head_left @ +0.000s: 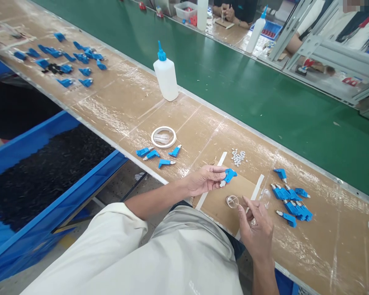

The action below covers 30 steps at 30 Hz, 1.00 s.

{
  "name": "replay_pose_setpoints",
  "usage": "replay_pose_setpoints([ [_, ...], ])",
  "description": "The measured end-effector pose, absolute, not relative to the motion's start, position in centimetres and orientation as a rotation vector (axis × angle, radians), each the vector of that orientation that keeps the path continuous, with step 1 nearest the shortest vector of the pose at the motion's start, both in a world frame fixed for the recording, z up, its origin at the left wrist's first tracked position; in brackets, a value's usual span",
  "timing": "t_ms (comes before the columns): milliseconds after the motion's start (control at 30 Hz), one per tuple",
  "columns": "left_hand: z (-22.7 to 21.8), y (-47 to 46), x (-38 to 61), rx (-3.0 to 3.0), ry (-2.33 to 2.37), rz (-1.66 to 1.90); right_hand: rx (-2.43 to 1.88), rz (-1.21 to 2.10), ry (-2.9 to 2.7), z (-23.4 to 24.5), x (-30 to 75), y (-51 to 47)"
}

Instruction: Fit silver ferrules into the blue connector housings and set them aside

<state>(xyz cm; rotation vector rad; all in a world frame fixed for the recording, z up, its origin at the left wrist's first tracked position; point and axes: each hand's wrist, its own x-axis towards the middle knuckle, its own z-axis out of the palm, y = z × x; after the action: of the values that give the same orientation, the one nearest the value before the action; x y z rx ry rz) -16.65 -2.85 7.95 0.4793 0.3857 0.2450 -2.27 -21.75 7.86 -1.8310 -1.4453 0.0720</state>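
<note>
My left hand (pixel 205 179) pinches a small blue plastic part (pixel 229 175) with a white tip, held just above the brown workbench (pixel 132 102). My right hand (pixel 256 227) is closed in a pinch next to a small clear round dish (pixel 232 200); whatever its fingertips hold is too small to make out. A little heap of tiny grey pieces (pixel 238 157) lies beyond the blue part. To the right lies a pile of several similar blue parts (pixel 290 200). A few more blue parts (pixel 158 156) lie to the left.
A white glue bottle with a blue nozzle (pixel 165 75) stands at the bench's far edge, a white tape ring (pixel 163 137) in front of it. More blue parts (pixel 64 59) are scattered far left. A green conveyor belt (pixel 249 90) runs behind; other people work across it. A blue bin (pixel 43 180) sits below left.
</note>
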Motion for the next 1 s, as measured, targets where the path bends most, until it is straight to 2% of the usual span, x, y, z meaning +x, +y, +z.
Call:
replay_pose_setpoints([
  [200, 6.9, -2.9, -17.5, 0.464, 0.362, 0.357, -1.957, 0.027, -1.345, 9.1, 1.3, -20.6],
  [467, 6.0, -3.7, -18.4, 0.418, 0.307, 0.393, -2.191, 0.088, -1.548, 6.9, 7.8, -11.0],
  [1000, 6.1, -3.0, -18.0, 0.433, 0.308, 0.341, -2.456, 0.200, -1.726, 8.2, 7.1, -7.3],
])
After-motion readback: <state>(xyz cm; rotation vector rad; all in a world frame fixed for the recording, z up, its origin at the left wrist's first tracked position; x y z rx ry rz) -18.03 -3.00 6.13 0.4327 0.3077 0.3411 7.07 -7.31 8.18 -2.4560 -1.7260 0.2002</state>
